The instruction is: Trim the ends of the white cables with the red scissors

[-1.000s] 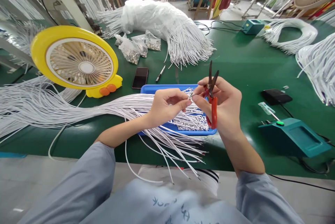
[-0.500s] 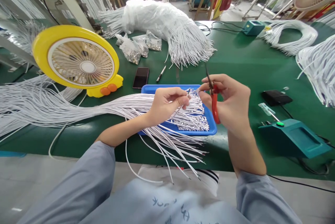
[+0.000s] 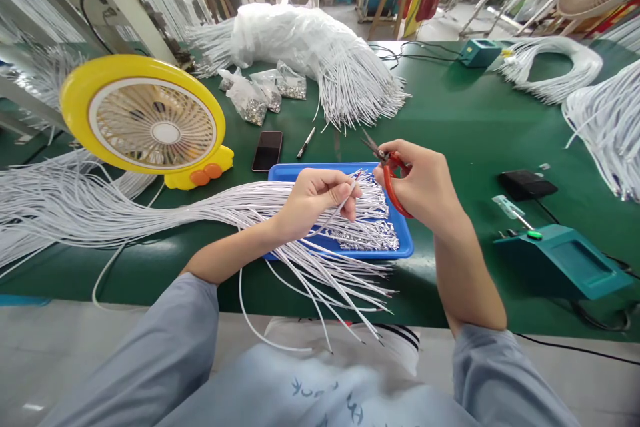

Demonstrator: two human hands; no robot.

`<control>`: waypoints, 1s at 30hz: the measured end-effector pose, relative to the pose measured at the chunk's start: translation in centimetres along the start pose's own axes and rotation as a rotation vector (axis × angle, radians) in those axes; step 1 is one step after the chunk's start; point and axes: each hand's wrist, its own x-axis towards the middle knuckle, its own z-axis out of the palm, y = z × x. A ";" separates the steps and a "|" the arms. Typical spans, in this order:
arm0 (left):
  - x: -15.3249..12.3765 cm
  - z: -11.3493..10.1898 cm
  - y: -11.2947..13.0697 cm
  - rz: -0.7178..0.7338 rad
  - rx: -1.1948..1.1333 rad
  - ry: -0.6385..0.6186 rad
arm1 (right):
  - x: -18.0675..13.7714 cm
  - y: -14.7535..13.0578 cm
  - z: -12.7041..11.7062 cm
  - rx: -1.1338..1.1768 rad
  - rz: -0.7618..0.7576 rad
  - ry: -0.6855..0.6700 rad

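Observation:
My left hand [image 3: 320,199] pinches one white cable [image 3: 336,212] near its end, where short dark and reddish wire tips stick out past the fingers. To its right, my right hand [image 3: 417,177] grips red-handled scissors [image 3: 395,194]. Their dark blades point up and left, apart from the cable. Beneath both hands sits a blue tray [image 3: 404,244] holding cable ends with small silvery metal tips. A thick bundle of white cables [image 3: 220,204] runs from the left into the tray. Loose cables [image 3: 340,287] fan out over its front edge.
A yellow fan [image 3: 150,120] stands at left. Behind the tray lie a phone [image 3: 267,150], a pen [image 3: 306,142], bags of metal parts [image 3: 253,104] and a plastic-wrapped cable bundle [image 3: 300,40]. A teal device [image 3: 565,260] and a black box [image 3: 527,185] are at right.
My right hand has turned and moved slightly left and up; the scissor blades now tilt left rather than standing nearly upright. My left hand still holds the cable, with reddish wire now showing at its end.

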 end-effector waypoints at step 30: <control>-1.2 1.2 0.6 0.621 0.461 0.012 | -2.7 -3.5 0.4 0.607 -0.128 0.210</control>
